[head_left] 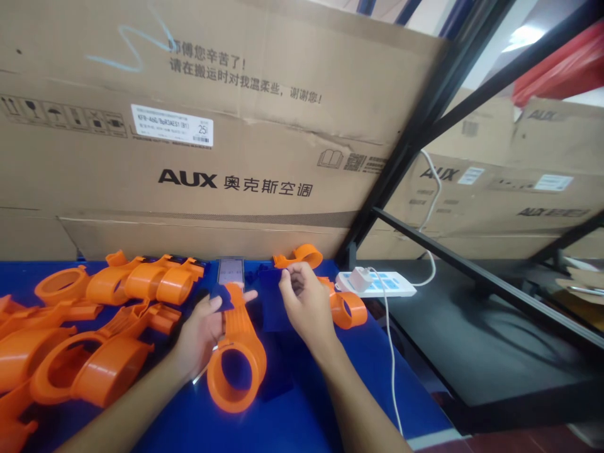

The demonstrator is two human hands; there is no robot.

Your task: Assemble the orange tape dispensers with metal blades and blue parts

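An orange ring piece [257, 349] is held up over the blue table [352, 390], its handle clamped between the left hand's [202, 327] thumb and fingers, with a dark blue patch [223, 297] under the thumb. The right hand's [309, 302] thumb and forefinger come together, seemingly pinching a blue sheet [274, 308] by its upper edge. A loose left grip could let the ring swing or the patch crease. Farther out, the left forearm could knock the orange pile [108, 340], and the right could snag the white cable [389, 352] trailing from the power strip [394, 284].
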